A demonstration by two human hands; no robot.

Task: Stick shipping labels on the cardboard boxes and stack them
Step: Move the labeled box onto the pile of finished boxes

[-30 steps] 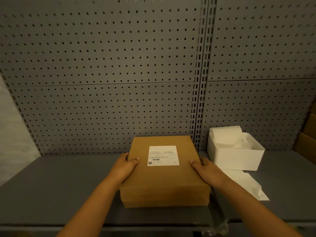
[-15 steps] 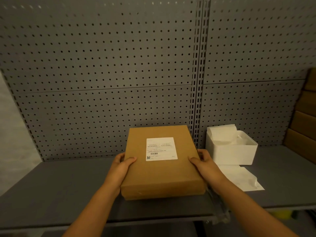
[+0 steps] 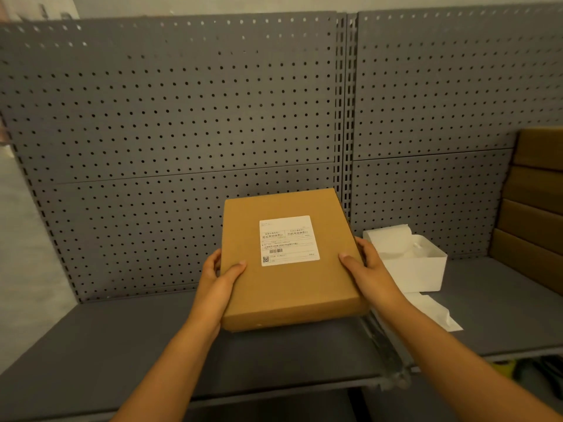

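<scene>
Head view. A flat brown cardboard box (image 3: 289, 260) is held between both hands just above the grey metal shelf (image 3: 122, 339), its far end tilted up toward the grey perforated back panel (image 3: 182, 117). A white printed shipping label (image 3: 288, 240) already sits flat on the middle of its top face, so the sticking step looks done for this box. The left hand (image 3: 217, 277) has its grip on the box's left edge, thumb on top and fingers curled round the side; the right hand (image 3: 364, 269) grips the right edge in the same way. Neither grip is loose or wide: both are closed on the box.

What is left, by my reading, is stacking it. A stack of brown cardboard boxes (image 3: 536, 202) stands at the far right of the shelf, against the back panel; whether those carry labels cannot be told from here.

Between the held box and that stack sit a white open rectangular tray (image 3: 417, 274) and, just in front of it, a white sheet of backing paper (image 3: 432, 312) lying on the shelf. A path to the right would have to pass above the tray. To the left the shelf shows bare grey surface up to the back panel. The front lip of the shelf runs just below the forearms, and a clear plastic strip (image 3: 387, 354) juts across it below the right wrist.
</scene>
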